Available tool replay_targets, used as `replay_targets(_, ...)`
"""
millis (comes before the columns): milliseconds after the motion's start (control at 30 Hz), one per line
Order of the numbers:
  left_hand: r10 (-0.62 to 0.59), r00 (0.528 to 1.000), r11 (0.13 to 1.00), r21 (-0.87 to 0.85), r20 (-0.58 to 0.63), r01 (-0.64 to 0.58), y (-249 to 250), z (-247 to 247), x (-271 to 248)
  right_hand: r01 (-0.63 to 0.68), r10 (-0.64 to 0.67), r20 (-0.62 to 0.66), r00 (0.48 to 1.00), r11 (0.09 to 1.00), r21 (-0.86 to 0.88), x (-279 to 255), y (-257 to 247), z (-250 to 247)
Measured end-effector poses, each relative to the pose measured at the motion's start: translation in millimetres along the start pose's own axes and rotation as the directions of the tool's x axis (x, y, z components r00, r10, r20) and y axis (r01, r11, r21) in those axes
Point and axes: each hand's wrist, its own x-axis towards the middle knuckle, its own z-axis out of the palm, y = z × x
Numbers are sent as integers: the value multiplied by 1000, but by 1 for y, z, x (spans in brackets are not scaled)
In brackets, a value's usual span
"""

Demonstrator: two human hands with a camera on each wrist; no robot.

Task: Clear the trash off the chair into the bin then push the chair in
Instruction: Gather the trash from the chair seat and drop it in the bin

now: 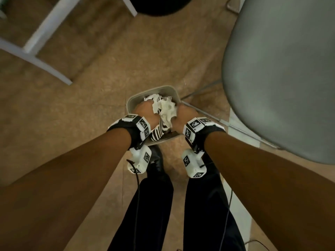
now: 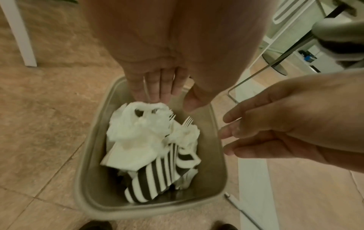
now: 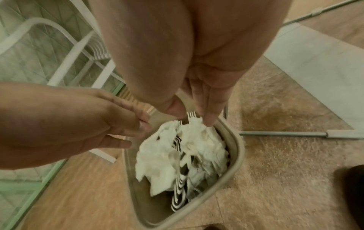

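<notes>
Below my hands, tan tiled floor (image 1: 108,73). Left hand (image 2: 157,80) has straight fingers, tips touching the crumpled white paper (image 2: 138,129); nothing gripped. Right hand (image 3: 204,99) also has extended fingers, tips on the paper by a plastic fork (image 3: 190,116). Trash, striped paper (image 2: 153,179) included, sits inside the beige bin (image 1: 130,104). Grey chair (image 1: 282,73) stands just right of the bin, its seat bare. White table legs (image 1: 47,28) lie far left.
</notes>
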Motion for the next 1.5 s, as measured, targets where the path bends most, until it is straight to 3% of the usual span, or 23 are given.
replay_targets(167, 36, 995, 999, 17, -88, -34, 63, -48, -27, 79, -71, -96, 993, 993, 87, -50, -12, -64)
replay_targets(300, 84, 982, 990, -97, -169, -101, 136, -66, -29, 195, -126, -268, 955, 949, 249, -90, 16, -130)
replay_targets(433, 230, 945, 969, -39, -232, -245, 219, -59, -32, 170, 37, -460, 887, 900, 401, -116, 67, -188)
replay_targets(500, 327, 924, 943, -1, -196, -334, 265, -46, -36, 96, 152, -545, 825, 912, 399, -123, 107, -218)
replay_targets(567, 423, 894, 905, 28, -147, -424, 307, -31, -35, -113, 279, -568, 775, 944, 310, -133, 152, -242)
replay_targets(667, 532, 846, 846, 77, -38, -528, 356, -4, -35, -443, 516, -402, 756, 856, 265, -146, 208, -253)
replay_targets(733, 586, 810, 806, 79, 29, -586, 386, 15, -35, -504, 577, -279, 768, 812, 295, -154, 236, -257)
replay_targets(833, 650, 755, 742, 144, 87, -655, 416, 37, -35, -489, 598, -171, 783, 761, 426, -161, 263, -256)
replay_targets(967, 700, 699, 670, 205, 146, -714, 443, 48, -30, -457, 577, -254, 776, 793, 404, -163, 288, -251)
replay_targets(1033, 732, 670, 635, 231, 122, -737, 459, 46, -25, -375, 545, -358, 758, 814, 444, -157, 298, -260)
replay_targets(1067, 753, 652, 621, 235, 84, -748, 468, 44, -21, -313, 524, -426, 738, 824, 473, -154, 299, -268)
replay_targets(1167, 819, 570, 564, 280, -66, -777, 498, 38, -5, -135, 450, -651, 612, 870, 475, -141, 301, -292)
replay_targets(1267, 838, 523, 535, 420, -155, -733, 529, 34, 16, -154, 429, -697, 575, 893, 423, -123, 310, -319)
replay_targets(1333, 826, 551, 525, 524, -123, -671, 547, 28, 31, -221, 459, -697, 550, 885, 409, -111, 317, -337)
replay_targets(1433, 739, 673, 493, 697, -20, -521, 564, 18, 55, -225, 490, -725, 484, 871, 437, -93, 320, -350)
replay_targets(1500, 637, 770, 498, 739, 43, -453, 566, 14, 69, -207, 496, -689, 529, 863, 462, -81, 318, -347)
